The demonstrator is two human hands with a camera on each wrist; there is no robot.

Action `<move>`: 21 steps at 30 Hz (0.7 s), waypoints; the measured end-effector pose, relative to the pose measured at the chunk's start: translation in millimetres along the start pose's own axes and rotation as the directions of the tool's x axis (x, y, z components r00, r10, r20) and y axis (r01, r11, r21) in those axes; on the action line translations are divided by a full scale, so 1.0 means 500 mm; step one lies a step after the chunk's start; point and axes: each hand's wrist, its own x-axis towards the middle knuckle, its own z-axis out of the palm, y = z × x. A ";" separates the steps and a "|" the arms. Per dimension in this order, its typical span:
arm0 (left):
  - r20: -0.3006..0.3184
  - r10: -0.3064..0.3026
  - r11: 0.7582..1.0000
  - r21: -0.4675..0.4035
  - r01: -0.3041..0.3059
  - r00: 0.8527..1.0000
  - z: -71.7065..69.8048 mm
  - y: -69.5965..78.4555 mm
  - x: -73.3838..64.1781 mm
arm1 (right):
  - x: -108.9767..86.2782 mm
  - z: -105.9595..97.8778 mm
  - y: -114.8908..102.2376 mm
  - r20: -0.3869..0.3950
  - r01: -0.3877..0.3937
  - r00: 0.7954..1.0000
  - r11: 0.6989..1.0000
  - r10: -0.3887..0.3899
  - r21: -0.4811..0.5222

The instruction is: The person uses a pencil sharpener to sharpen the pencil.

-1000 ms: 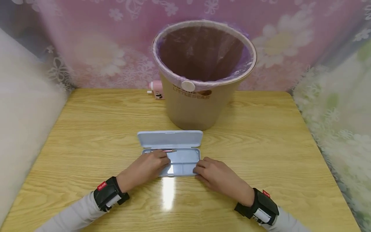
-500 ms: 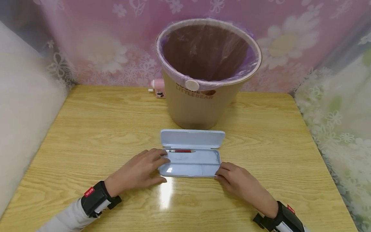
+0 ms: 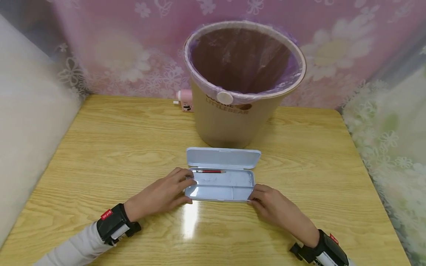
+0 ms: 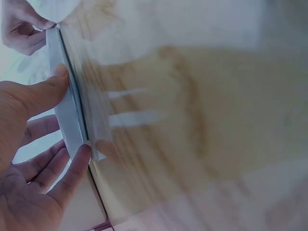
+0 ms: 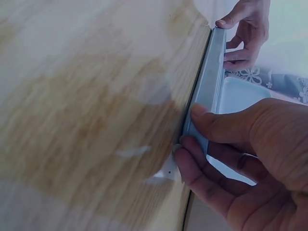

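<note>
A pale blue pencil case lies on the table with its lid raised at the back. Along the back of the long compartment rests a red and black pencil, tip to the right. My left hand holds the left end; in the left wrist view its thumb presses the front wall of the case and its fingers spread round the end. With thumb and fingers, my right hand pinches the front right corner, seen closely on the case in the right wrist view.
Behind the case stands a large beige bin with a clear purplish liner. A small pink object with a white knob is partly hidden behind it. The wooden table is bordered by flowered cloth.
My left hand has drawn back from over the pencil to the case's left end, uncovering the pencil. The case has slid right, with my right hand still at its right corner.
</note>
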 end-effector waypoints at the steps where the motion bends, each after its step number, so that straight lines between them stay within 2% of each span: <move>1: 0.010 -0.008 1.000 0.001 0.008 1.000 -0.002 0.000 -0.001 | 0.001 0.001 0.000 -0.004 0.005 1.000 1.000 -0.005 0.005; 5: 0.043 -0.038 0.999 0.013 0.038 0.998 -0.013 0.001 -0.006 | 0.007 0.010 -0.002 -0.015 0.036 0.999 0.999 -0.036 0.018; 9: 0.067 -0.052 0.998 0.033 0.050 0.996 -0.023 -0.001 -0.010 | 0.014 0.013 -0.006 0.006 0.036 0.999 0.999 -0.036 0.025; 12: 0.131 -0.069 0.998 0.008 0.069 0.989 -0.049 -0.004 -0.007 | 0.015 0.012 -0.008 0.017 0.019 1.000 1.000 -0.019 0.023; 14: 0.180 -0.086 0.995 -0.025 0.092 0.980 -0.084 -0.017 0.002 | 0.012 0.014 -0.008 0.005 0.009 1.000 1.000 -0.009 0.029; 16: 0.192 -0.113 0.988 -0.083 0.131 0.975 -0.131 -0.043 0.017 | 0.007 0.016 -0.007 -0.023 0.001 1.000 0.999 0.000 0.039; 19: 0.126 -0.159 0.979 -0.110 0.173 0.979 -0.202 -0.105 0.058 | -0.004 0.019 -0.002 -0.093 0.003 0.996 0.999 0.001 0.038; 21: 0.068 -0.217 0.971 -0.092 0.223 0.974 -0.239 -0.148 0.097 | -0.011 0.018 0.002 -0.143 0.016 0.990 0.999 -0.012 0.028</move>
